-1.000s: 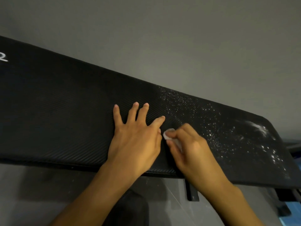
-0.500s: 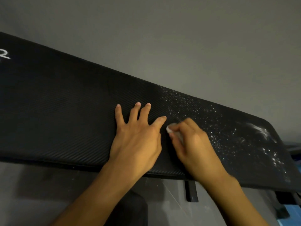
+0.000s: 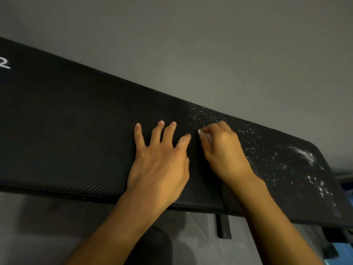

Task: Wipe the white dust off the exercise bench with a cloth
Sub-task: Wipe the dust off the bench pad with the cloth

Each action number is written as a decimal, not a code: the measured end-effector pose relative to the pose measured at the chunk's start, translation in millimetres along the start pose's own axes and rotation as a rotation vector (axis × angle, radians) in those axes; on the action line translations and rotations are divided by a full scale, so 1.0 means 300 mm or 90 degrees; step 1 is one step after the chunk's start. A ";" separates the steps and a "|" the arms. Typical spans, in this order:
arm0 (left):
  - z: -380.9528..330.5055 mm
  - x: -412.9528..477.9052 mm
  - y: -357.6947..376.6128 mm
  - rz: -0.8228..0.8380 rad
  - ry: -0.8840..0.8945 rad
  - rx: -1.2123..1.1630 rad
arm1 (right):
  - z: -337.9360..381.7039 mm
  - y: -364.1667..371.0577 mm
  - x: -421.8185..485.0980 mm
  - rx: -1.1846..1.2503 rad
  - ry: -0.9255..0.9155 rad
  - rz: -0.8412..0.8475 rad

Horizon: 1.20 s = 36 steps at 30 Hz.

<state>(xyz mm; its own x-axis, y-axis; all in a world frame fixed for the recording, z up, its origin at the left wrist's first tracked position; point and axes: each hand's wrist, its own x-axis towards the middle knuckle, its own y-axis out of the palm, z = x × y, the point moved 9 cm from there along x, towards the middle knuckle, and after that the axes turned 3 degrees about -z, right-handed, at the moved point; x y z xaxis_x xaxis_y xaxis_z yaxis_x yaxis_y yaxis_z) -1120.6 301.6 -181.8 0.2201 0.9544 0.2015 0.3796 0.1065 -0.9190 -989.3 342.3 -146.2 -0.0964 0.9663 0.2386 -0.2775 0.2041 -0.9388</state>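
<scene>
A long black padded exercise bench runs across the view, sloping down to the right. White dust speckles its right part, thickest near the right end. My left hand lies flat on the pad with fingers spread. Just to its right, my right hand is closed around a small white cloth, pressed on the pad at the left edge of the dusted area. Most of the cloth is hidden under my fingers.
A grey wall rises behind the bench. Below the pad's near edge are a grey floor, a black frame post and something blue at the bottom right. White lettering marks the pad's left end.
My right hand with the cloth has slid away from me, up the pad toward its far edge. The left hand has stayed in place.
</scene>
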 end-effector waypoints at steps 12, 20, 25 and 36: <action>0.004 0.003 0.004 -0.011 -0.010 0.007 | -0.002 0.028 0.140 -0.020 0.053 0.030; 0.006 0.006 0.011 -0.018 -0.008 0.010 | 0.042 0.041 0.129 0.017 -0.006 0.091; 0.008 0.009 0.016 -0.011 -0.014 0.003 | 0.025 0.072 0.312 -0.018 0.048 0.045; 0.006 0.007 0.015 -0.006 -0.010 -0.002 | -0.012 0.054 0.244 -0.018 0.051 0.042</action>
<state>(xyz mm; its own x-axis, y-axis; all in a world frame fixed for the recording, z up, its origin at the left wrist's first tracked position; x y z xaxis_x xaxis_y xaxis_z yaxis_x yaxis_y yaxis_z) -1120.0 304.6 -186.2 0.2023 0.9575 0.2055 0.3843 0.1154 -0.9160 -997.5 416.8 -144.8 -0.0361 0.9870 0.1567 -0.2466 0.1432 -0.9585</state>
